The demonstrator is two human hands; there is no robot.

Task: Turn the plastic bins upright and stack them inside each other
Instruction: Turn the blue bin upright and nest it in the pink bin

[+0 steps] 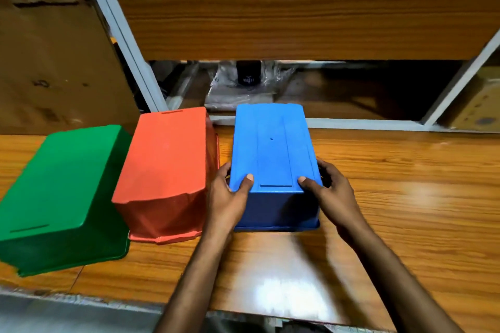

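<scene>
Three plastic bins lie upside down in a row on the wooden table (392,197). The green bin (62,192) is at the left, the orange bin (167,159) in the middle, the blue bin (273,149) to its right. My left hand (230,197) grips the blue bin's near left corner, thumb on its upturned base, fingers down the side between the blue and orange bins. My right hand (332,194) grips the near right corner the same way. The blue bin's rim rests on the table.
A metal-framed shelf unit (130,57) with wooden boards stands right behind the bins. A plastic-wrapped dark item (247,78) sits on its lower shelf. Cardboard (48,48) leans at the far left. Bare tabletop stretches to the right of the blue bin.
</scene>
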